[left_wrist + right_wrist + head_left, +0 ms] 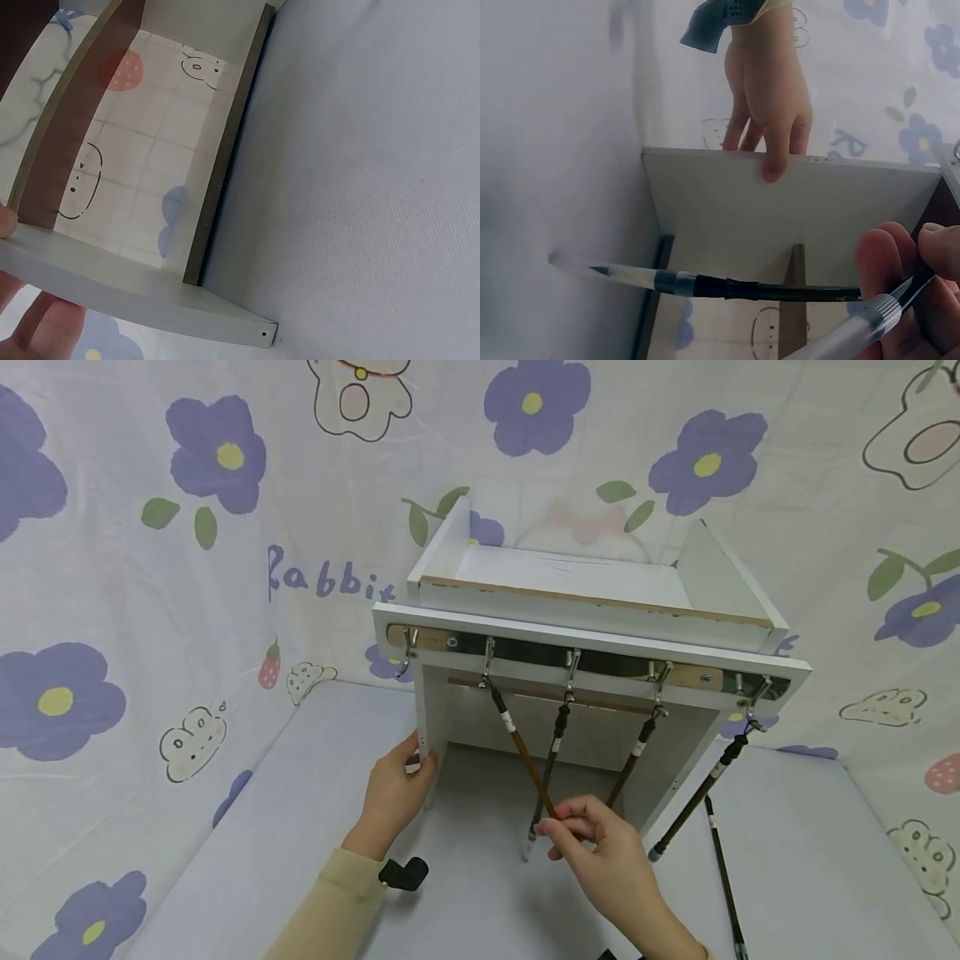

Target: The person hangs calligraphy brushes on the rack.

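Brush (524, 753) slants down from a hook (489, 660) at eleven o'clock to the right hand (603, 853), which pinches it low. Toward nine o'clock of that hand, the left hand (397, 789) grips the side of the rack (585, 617), thumb inside. Three more brushes (553, 752) hang from hooks; another brush (723, 868) lies at three o'clock.

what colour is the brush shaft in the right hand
Mostly brown shaft; clearest in the head view.

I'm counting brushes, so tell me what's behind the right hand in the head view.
Behind the right hand, a brush hanging from a hook runs down out of sight, above the pale tabletop. The hand covers its lower end, which cannot be seen there.
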A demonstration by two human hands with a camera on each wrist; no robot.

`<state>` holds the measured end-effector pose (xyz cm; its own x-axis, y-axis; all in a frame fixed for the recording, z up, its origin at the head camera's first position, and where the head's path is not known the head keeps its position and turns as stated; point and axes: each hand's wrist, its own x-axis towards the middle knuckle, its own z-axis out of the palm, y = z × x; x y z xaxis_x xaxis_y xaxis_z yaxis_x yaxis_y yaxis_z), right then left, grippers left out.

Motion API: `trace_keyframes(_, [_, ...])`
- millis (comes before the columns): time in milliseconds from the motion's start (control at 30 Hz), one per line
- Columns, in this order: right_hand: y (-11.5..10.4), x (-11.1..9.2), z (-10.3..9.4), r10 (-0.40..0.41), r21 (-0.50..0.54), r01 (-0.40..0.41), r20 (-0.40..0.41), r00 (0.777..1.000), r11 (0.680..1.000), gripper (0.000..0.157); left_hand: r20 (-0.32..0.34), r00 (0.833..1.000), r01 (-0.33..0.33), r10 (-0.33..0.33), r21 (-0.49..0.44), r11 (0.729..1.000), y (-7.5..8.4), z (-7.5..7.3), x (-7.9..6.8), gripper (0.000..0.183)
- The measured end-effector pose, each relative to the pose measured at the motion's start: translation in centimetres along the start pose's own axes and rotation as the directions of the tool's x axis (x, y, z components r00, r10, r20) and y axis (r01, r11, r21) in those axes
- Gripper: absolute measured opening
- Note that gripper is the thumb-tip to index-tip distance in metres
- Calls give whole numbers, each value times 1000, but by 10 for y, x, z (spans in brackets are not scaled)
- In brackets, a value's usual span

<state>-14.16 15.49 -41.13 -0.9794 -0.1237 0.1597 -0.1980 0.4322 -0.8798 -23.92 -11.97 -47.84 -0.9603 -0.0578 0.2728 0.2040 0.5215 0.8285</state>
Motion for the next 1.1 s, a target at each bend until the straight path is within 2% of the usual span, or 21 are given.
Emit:
trace_keyframes(367, [15, 4, 8, -88, -12, 88, 17, 996, 996, 7, 2, 1000, -1, 1, -1, 1000, 2, -1, -1, 50])
trace_keyframes(500, [23, 8, 18, -109, -5, 109, 39, 993, 994, 6, 4, 1000, -2, 2, 1, 1000, 1, -1, 0, 50])
trace_keyframes(733, [32, 17, 40, -174, -5, 174, 28, 984, 985, 5, 3, 1000, 0, 0, -5, 1000, 1, 0, 0, 50])
trace_keyframes(967, [34, 25, 63, -280, -43, 280, 9, 960, 959, 6, 8, 1000, 5, -5, -13, 1000, 2, 0, 0, 51])
trace_keyframes(1100, [31, 29, 72, -255, -55, 254, -8, 967, 966, 8, 6, 1000, 9, -8, -20, 1000, 2, 0, 0, 51])
